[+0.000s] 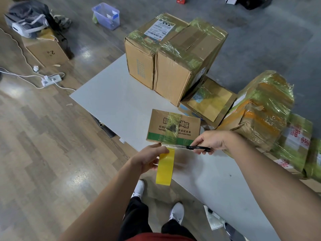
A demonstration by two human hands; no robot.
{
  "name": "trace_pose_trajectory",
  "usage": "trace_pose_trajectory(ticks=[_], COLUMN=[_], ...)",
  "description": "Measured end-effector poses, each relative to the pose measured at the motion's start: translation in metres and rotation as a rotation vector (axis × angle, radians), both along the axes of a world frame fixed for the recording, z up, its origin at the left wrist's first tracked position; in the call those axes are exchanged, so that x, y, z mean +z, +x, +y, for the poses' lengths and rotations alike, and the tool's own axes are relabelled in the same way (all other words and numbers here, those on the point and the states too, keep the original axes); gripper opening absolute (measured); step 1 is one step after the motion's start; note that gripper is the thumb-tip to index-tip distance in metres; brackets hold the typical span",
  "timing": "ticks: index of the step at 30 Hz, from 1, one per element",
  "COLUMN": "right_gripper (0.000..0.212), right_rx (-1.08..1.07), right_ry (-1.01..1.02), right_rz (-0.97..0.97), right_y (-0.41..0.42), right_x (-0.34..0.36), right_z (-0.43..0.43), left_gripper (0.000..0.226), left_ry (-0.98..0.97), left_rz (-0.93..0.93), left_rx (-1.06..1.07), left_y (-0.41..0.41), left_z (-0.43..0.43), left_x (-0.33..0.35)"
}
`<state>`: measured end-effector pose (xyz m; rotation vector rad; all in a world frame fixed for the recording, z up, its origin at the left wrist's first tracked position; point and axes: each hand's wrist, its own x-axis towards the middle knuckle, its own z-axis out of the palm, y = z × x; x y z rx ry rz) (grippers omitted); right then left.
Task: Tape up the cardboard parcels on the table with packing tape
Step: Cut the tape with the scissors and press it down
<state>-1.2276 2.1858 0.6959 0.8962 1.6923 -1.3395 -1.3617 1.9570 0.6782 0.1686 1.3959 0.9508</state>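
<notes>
Left grip (149, 159) holds tape roll (165, 168), parcel (173, 129) just beyond.

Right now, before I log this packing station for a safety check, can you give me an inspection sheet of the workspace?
Surface: grey table, parcels along its far and right sides.
Job's things: small printed box, taped; yellow tape roll; scissors set to the tape stretched between them.
Clutter: plastic bag by the table's near edge.
Hands: left hand holds the roll; right hand holds the scissors.
Cables: corded white power strip on the floor, left.
Surroundings: wood floor, plastic bin, carton under bags.
</notes>
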Motion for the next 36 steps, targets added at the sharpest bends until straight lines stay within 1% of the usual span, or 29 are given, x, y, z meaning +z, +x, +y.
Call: trace_pose_trajectory(ticks=[3, 6, 10, 13, 16, 18, 25, 32, 36], right_gripper=[0.014, 0.023, 0.03, 0.03, 0.028, 0.025, 0.018, 0.015, 0.016], right_rx=[0.023, 0.032, 0.044, 0.033, 0.014, 0.002, 0.01, 0.025, 0.029], right_ry=[-0.018, -0.029, -0.007, -0.003, 0.004, 0.005, -0.004, 0.011, 0.018], right_rz=[-0.014, -0.032, -0.046, -0.042, -0.026, -0.031, -0.033, -0.015, -0.003], right_y=[-0.003, -0.009, -0.012, -0.013, -0.013, -0.012, -0.011, -0.01, -0.009], right_x=[0.006, 0.013, 0.016, 0.016, 0.014, 0.012, 0.011, 0.008, 0.009], right_z=[-0.001, -0.003, -0.006, -0.007, -0.008, -0.009, -0.006, -0.006, -0.006], left_gripper=[0.049, 0.053, 0.05, 0.055, 0.048, 0.049, 0.086, 0.106, 0.122], left_ry=[0.004, 0.006, 0.008, 0.003, 0.006, 0.008, -0.026, -0.048, -0.043], left_rz=[0.002, 0.005, 0.001, -0.006, -0.004, -0.006, -0.001, -0.008, -0.017], left_rx=[0.0, 0.008, 0.001, 0.008, 0.012, 0.01, 0.009, 0.018, 0.016], left_y=[0.0, 0.0, -0.001, -0.001, -0.002, -0.002, -0.005, -0.005, -0.006], left_z=[0.0, 0.0, 0.0, 0.0, 0.0, 0.0, -0.001, -0.001, -0.002], left_x=[-0.001, -0.002, -0.003, -0.007, -0.009, -0.009, -0.015, -0.017, -0.014])
